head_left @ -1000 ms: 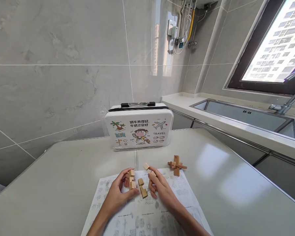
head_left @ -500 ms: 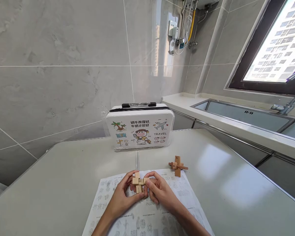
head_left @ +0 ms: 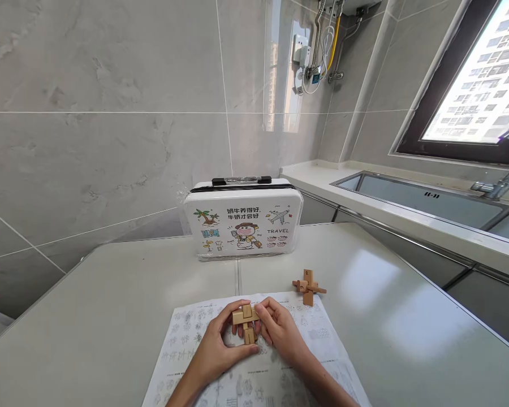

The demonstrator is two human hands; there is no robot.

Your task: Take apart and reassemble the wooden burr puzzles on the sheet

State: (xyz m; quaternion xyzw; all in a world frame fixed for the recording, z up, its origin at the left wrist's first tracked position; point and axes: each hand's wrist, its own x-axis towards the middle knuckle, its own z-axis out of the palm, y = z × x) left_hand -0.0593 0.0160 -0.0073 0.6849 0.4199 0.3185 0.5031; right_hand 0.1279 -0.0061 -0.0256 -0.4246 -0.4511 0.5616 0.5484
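My left hand and my right hand both pinch a small wooden puzzle made of crossed notched blocks, held just above a printed instruction sheet. The left thumb runs under the blocks and the fingers curl over the top. My right fingers press on the blocks from the right side. A second, assembled wooden cross puzzle stands on the table at the sheet's far right corner, apart from both hands.
A white cartoon-printed case with a black handle stands against the tiled wall behind the sheet. The grey table stretches left and right. A steel sink with a tap lies at the right under a window.
The loose blocks held apart a second ago have been brought together into one crossed piece between both hands. The hands have drawn close and slightly nearer me.
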